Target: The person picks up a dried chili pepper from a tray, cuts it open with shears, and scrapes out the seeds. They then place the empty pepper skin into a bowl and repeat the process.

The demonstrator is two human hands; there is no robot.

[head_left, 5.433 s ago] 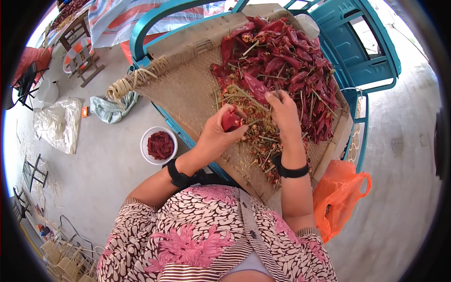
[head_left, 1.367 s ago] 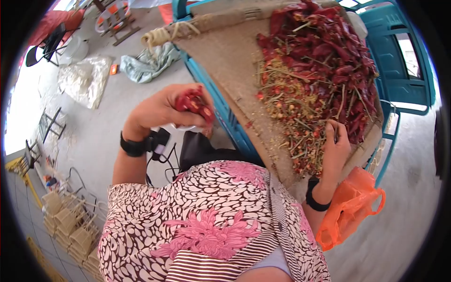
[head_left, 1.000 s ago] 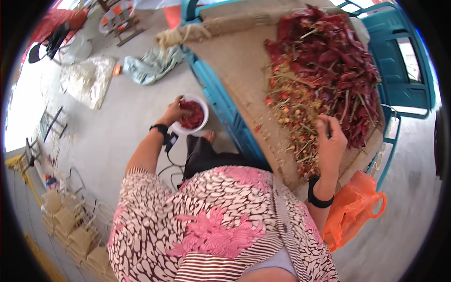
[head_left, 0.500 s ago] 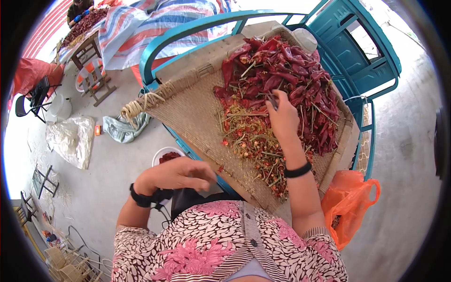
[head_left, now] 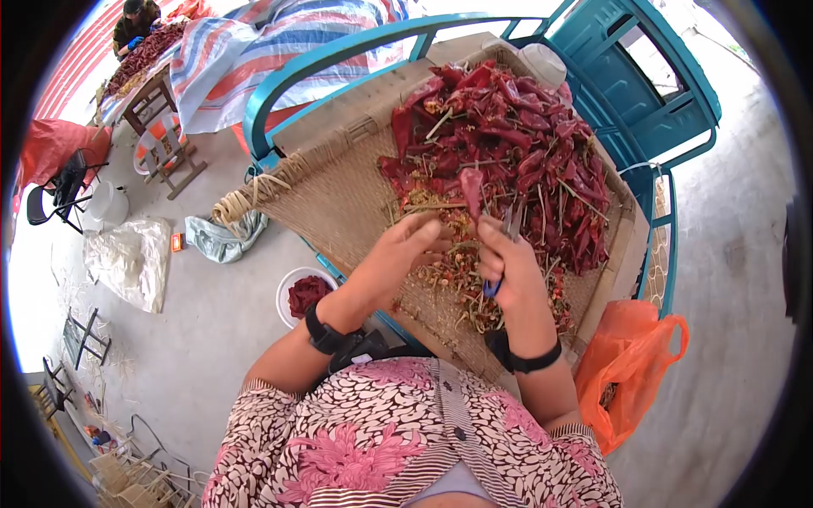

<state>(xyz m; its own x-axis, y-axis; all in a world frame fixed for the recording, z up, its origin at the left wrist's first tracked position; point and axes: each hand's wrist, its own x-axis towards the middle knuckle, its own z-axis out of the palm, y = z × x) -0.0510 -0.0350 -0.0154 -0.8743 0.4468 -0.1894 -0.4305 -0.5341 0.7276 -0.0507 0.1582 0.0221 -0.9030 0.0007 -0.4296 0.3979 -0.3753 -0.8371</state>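
My right hand (head_left: pixel 511 269) is closed around small scissors (head_left: pixel 513 220), whose blades point up and whose blue handle shows below the fingers. A dried red chili pepper (head_left: pixel 472 188) stands up from its thumb and fingertips. Just to the left, my left hand (head_left: pixel 405 250) has its fingers apart and slightly bent, with nothing visible in it. Both hands are above the woven tray (head_left: pixel 326 199). On the tray lie a big heap of dried chili peppers (head_left: pixel 550 161) and a patch of cut stems and seeds (head_left: pixel 449 275), partly hidden by my hands.
The tray rests on a blue-green metal cart (head_left: pixel 373 44). A white basin (head_left: pixel 284 292) with red peppers stands on the floor at left, and an orange plastic bag (head_left: pixel 627 372) hangs at right. Another person (head_left: pixel 135 25) works at a pepper pile, far left.
My right hand has drawn back toward me from the heap, bringing a chili pepper with the scissors. My left hand has moved up and right, close to it.
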